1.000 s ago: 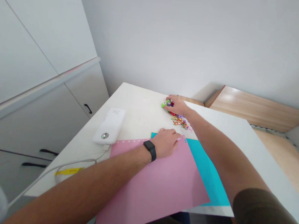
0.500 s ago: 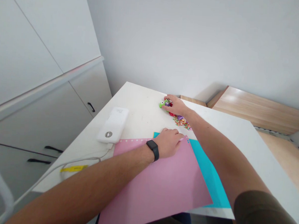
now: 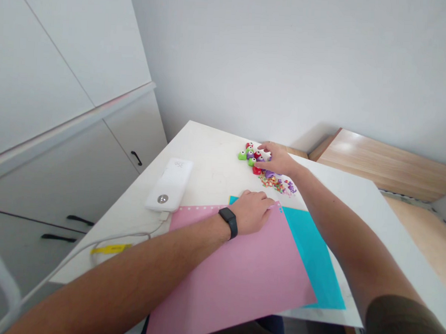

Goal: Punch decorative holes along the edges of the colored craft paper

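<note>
My left hand (image 3: 251, 212), with a black watch on its wrist, lies on the pink sheet (image 3: 235, 282). Its fingers rest bent over the far edge, near a row of white dots and tiny blue bits. Under the pink sheet, a turquoise sheet (image 3: 317, 259) sticks out on the right. Beyond it, my right hand (image 3: 277, 160) hovers with thumb and fingers apart at a cluster of small red, green and purple toys with eyes (image 3: 250, 155); part of the cluster is hidden behind the fingers. Tiny multicoloured pieces (image 3: 276, 184) lie scattered just nearer.
On the left of the white table (image 3: 208, 171) lies a white power bank (image 3: 171, 184) with a cable (image 3: 122, 237) and yellow tag (image 3: 111, 249). White cabinets (image 3: 69, 179) stand at left, a wall behind. A wooden unit (image 3: 388, 160) stands at right.
My right hand has drawn back to the right from the toys, its fingers spreading, and several more of them show. My left hand and the pink sheet stay in place.
</note>
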{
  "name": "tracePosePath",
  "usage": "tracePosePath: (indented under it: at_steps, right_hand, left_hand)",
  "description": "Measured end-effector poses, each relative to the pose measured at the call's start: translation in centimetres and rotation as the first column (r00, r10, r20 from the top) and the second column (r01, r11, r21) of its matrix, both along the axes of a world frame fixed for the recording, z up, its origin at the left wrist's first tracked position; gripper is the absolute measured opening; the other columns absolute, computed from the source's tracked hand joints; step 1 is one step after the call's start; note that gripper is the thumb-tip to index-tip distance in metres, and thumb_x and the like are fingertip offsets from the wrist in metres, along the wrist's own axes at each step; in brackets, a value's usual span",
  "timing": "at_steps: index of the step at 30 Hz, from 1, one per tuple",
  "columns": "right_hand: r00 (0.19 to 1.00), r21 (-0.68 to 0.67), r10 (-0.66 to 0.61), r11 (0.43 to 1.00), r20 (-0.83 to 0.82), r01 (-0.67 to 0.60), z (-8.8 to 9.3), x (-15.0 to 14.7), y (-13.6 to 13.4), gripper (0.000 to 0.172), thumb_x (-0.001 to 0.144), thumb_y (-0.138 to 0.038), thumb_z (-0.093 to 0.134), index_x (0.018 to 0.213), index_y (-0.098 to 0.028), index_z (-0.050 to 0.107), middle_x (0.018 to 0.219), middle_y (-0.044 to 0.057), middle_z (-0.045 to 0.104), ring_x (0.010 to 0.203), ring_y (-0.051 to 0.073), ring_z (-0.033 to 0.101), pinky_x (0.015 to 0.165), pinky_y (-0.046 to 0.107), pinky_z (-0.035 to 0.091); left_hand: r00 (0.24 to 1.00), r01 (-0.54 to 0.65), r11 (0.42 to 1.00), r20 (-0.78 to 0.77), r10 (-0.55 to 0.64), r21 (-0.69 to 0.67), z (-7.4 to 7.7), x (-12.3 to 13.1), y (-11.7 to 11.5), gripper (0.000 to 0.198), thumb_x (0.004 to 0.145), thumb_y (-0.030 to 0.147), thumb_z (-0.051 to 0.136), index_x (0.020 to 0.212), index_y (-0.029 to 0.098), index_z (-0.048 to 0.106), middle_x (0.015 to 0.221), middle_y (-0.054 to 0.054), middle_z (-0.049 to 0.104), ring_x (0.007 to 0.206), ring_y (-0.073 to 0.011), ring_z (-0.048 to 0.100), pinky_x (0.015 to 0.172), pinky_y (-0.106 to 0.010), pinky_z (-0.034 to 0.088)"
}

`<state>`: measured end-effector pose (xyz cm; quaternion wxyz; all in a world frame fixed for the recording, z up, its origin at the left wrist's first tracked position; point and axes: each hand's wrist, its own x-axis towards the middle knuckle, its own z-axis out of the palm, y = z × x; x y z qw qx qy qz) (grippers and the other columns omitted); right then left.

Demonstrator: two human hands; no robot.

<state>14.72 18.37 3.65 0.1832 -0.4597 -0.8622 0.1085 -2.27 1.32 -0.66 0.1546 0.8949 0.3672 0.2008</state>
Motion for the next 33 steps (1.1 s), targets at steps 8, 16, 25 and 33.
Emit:
tracePosePath:
  at_steps: [8, 16, 25, 33]
  right_hand:
    - [0.985, 0.030, 0.132, 0.990, 0.108, -0.136, -0.2, -0.4, -1.0, 0.034, 0.075, -0.047, 0.082, 0.097, -0.022, 0.074, 0.114, 0.009, 0.070, 0.110, 0.031, 0.064, 0.102, 0.045, 0.049]
    - [0.990, 0.045, 0.095, 0.994, 0.105, -0.100, -1.4, -2.2, -0.4, 0.031, 0.082, -0.048, 0.078, 0.100, -0.024, 0.075, 0.121, 0.010, 0.068, 0.112, 0.030, 0.064, 0.102, 0.044, 0.049]
    - [0.990, 0.105, 0.013, 0.994, 0.138, -0.028, -0.3, -3.8, -0.6, 0.031, 0.093, -0.050, 0.065, 0.107, -0.023, 0.074, 0.121, 0.009, 0.070, 0.114, 0.025, 0.063, 0.105, 0.039, 0.047]
    - [0.960, 0.091, -0.184, 0.982, 0.211, 0.168, 0.2, 1.2, -1.0, 0.060, 0.090, -0.062, 0.063, 0.129, -0.016, 0.067, 0.123, 0.017, 0.071, 0.111, 0.032, 0.067, 0.099, 0.045, 0.051]
  left_hand:
    - [1.000, 0.002, 1.000, 0.004, -0.002, 0.006, -0.2, -0.1, 0.1, 0.037, 0.105, 0.032, 0.041, 0.133, 0.023, 0.064, 0.115, -0.010, 0.068, 0.107, -0.0266, 0.064, 0.091, -0.045, 0.048]
    - [1.000, 0.012, 1.000, -0.008, -0.012, 0.008, 0.0, 0.0, 0.1, 0.038, 0.105, 0.031, 0.040, 0.132, 0.023, 0.064, 0.115, -0.011, 0.068, 0.107, -0.0267, 0.064, 0.090, -0.045, 0.049]
    - [1.000, 0.016, 1.000, -0.017, -0.015, 0.009, 0.2, 0.0, 0.1, 0.037, 0.104, 0.029, 0.041, 0.131, 0.022, 0.065, 0.113, -0.011, 0.069, 0.105, -0.0265, 0.065, 0.087, -0.044, 0.049]
    - [1.000, 0.012, 1.000, -0.007, -0.012, 0.025, -0.2, -0.1, 0.2, 0.036, 0.104, 0.032, 0.041, 0.132, 0.022, 0.064, 0.115, -0.010, 0.069, 0.108, -0.0259, 0.065, 0.090, -0.045, 0.048]
